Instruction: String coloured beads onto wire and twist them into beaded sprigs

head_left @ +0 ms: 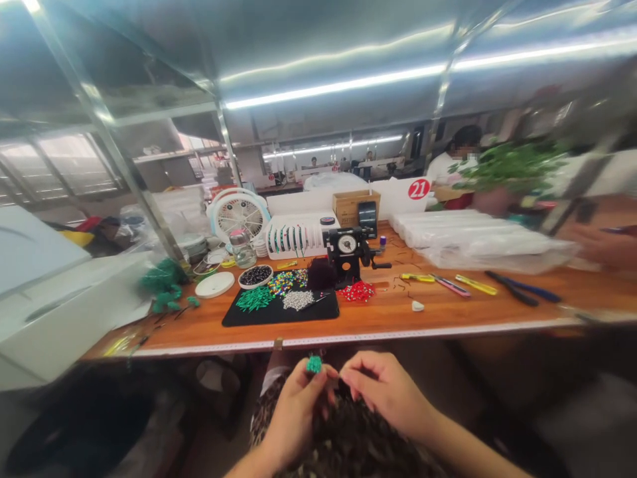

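Note:
My left hand [298,405] is low over my lap, fingers curled round a small green beaded piece [314,364] pinched at the fingertips. My right hand [381,388] is right beside it, fingers pinched together and touching the left hand's fingertips; what it grips is too small to make out. Both hands sit below the front edge of the wooden table [448,312]. On the table ahead lies a black mat [279,312] with piles of green beads [253,299], white beads [297,300], mixed coloured beads [284,281] and red beads [357,291].
A black hand-crank device [348,251] stands behind the mat. A bowl of dark beads [255,275], a white lid [214,285], a small fan [237,214], pliers and cutters [512,287] and plastic-wrapped packs [478,239] lie about. Another person's hand [597,244] rests at the right.

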Demonstrator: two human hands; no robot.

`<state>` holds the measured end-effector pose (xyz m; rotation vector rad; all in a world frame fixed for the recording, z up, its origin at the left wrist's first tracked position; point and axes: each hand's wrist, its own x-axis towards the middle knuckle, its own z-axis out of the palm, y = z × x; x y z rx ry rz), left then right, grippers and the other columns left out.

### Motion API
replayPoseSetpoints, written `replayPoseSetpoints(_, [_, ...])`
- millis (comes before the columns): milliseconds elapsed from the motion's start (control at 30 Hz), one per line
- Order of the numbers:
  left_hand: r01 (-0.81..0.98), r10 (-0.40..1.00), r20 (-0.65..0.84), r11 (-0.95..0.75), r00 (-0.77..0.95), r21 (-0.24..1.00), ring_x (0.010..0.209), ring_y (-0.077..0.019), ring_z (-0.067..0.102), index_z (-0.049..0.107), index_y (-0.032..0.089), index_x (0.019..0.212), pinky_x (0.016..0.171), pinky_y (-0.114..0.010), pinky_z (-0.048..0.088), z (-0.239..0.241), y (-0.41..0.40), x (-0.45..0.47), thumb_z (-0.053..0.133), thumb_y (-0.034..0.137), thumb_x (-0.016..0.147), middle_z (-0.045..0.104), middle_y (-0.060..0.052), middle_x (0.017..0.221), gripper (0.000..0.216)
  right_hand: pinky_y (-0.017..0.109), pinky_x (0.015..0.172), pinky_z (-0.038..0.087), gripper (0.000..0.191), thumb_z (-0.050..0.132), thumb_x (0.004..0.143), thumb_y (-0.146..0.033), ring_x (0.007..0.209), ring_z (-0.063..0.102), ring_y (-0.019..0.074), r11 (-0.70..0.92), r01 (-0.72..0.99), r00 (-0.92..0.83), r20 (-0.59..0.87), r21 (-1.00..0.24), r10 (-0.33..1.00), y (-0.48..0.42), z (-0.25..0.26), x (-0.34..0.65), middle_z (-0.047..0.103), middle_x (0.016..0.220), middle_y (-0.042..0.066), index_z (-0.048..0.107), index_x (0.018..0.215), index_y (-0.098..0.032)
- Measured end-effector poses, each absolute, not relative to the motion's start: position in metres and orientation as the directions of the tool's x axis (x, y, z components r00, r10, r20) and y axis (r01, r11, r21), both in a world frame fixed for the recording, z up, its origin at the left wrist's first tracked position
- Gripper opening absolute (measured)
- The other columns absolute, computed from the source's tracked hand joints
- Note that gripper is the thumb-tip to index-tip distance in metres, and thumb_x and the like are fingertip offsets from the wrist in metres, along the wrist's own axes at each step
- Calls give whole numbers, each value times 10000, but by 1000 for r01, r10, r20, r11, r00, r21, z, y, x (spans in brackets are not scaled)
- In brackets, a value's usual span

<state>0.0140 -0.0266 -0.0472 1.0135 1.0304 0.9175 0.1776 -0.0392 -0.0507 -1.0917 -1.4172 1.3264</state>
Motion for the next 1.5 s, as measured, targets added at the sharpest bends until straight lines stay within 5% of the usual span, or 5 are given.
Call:
replayPoseSetpoints(467, [-117,926,-97,149,366,982,523,-121,489,512,172,678,500,-234,406,-50,-34,16,612,428,763,537,16,578,288,209,433,429,220,570,777,-320,424,574,127,-8,-181,-177,25,-983,984,-35,-51,156,616,489,-5,523,631,-163])
replayPoseSetpoints(733, [-269,919,-177,281,353,921,381,-80,401,463,174,584,393,-197,290,-60,-26,14,683,462,680,496,24,448,375,268,570,476,307,599,768,-425,546,610,161,-63,-324,-262,25,-944,965,-33,-65,154,624,562,21,578,640,-147])
replayPoseSetpoints(1000, [-308,922,-234,329,307,893,406,-73,387,441,164,533,434,-202,274,-51,-29,14,695,418,676,475,19,450,387,189,393,232,282,664,679,-375,365,335,48,-160,-323,-259,-75,-933,963,-36,-87,159,431,395,-64,560,570,-137])
replayPoseSetpoints(1200, [-393,900,-247,386,360,834,442,-112,447,423,176,510,465,-227,294,-56,-27,13,651,377,719,437,21,438,369,179,394,284,211,604,736,-296,439,487,72,-192,-398,-355,-43,-897,934,-37,-89,158,659,648,59,612,633,-112])
replayPoseSetpoints(1500, [-390,896,-236,384,376,837,448,-125,461,440,176,503,480,-236,306,-56,-27,13,648,383,718,440,15,418,363,184,450,357,205,640,705,-300,582,581,121,-225,-430,-382,-49,-874,923,-35,-96,157,682,726,84,617,622,-114])
